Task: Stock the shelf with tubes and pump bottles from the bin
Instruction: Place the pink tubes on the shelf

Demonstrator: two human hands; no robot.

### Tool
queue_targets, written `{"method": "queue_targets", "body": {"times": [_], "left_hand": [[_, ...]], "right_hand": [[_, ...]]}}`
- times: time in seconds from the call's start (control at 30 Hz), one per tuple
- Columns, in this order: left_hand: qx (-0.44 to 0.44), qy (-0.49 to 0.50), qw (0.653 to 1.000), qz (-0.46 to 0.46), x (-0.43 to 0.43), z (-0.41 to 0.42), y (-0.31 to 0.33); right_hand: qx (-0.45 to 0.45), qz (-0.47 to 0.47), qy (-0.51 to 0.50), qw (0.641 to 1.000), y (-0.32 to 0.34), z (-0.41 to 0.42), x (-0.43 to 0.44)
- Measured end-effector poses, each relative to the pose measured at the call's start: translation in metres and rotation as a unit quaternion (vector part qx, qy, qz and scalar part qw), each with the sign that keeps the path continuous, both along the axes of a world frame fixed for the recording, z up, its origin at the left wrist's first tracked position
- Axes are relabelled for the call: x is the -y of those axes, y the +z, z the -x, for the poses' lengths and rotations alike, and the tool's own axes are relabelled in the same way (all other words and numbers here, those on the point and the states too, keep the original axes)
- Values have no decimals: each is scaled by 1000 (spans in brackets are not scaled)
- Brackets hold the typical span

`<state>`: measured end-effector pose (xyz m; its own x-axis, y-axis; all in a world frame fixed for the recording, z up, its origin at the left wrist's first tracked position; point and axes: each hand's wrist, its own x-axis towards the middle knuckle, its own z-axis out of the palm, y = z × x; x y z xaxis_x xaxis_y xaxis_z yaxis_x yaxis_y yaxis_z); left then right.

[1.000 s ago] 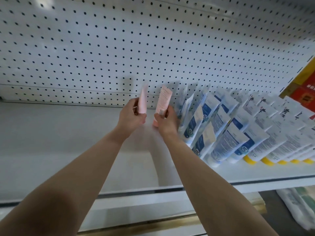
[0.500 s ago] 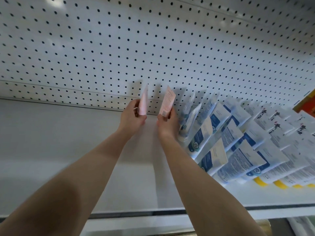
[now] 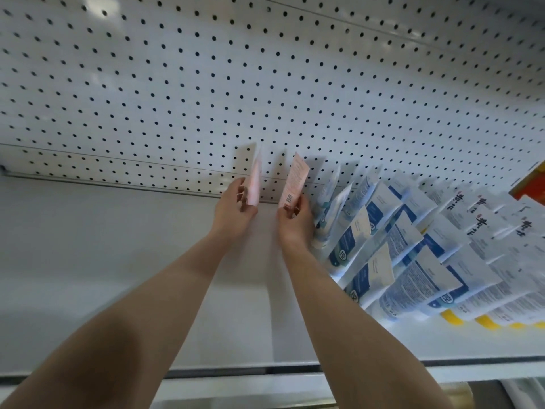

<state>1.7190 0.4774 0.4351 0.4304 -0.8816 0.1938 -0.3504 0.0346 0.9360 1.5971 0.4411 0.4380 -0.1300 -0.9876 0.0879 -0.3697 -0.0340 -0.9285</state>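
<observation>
Both hands have gone a little deeper into the shelf (image 3: 103,261) than one second ago, and the two pink tubes now stand closer to the pegboard (image 3: 206,84) behind; the view has also come nearer. I take the row of blue-and-white tubes (image 3: 368,231) as the landmark. The right hand (image 3: 295,222) is just beside the left end of this row, touching or almost touching the first tube (I cannot tell which). Its grip is closed on the lower part of the right pink tube (image 3: 293,181), with the fingers curled around it, the barcode side turned to the camera and the flat crimped end pointing up. The left hand (image 3: 233,208) is a bit further left of the row, apart from the right hand. Its grip pinches the left pink tube (image 3: 255,184) in the same way, and this tube is seen nearly edge-on. Whether the caps already touch the shelf floor is hidden by the hands. In my judgement the step in hand is setting these two tubes down as a new column left of the row. The next move asks to stand them on their caps, lean them like the neighbours, and loosen the fingers slowly, because such a tube can tip over. The bin is not in view.
</observation>
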Motion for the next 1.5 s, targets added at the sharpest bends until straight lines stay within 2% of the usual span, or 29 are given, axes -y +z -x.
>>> {"method": "queue_targets", "body": {"times": [0.37, 0.57, 0.77, 0.97, 1.17, 1.5], "left_hand": [[-11, -17, 1000, -21, -70, -1, 4], [-47, -19, 998, -29, -119, 6, 13], [-28, -9, 1000, 4, -169, 4, 20], [-24, 51, 998, 30, -213, -13, 32], [-27, 133, 990, 31, -264, -18, 34], [-19, 282, 959, 19, -374, -41, 11]], "right_hand": [[-36, -16, 5, 999, 7, 2, -77], [0, -15, 12, 1000, 7, 5, -129], [22, -6, 57, 998, 8, -4, -173], [35, 27, 140, 989, 13, -28, -205], [11, 59, 232, 971, 15, -42, -243], [19, 82, 369, 926, -3, -79, -322]]}}
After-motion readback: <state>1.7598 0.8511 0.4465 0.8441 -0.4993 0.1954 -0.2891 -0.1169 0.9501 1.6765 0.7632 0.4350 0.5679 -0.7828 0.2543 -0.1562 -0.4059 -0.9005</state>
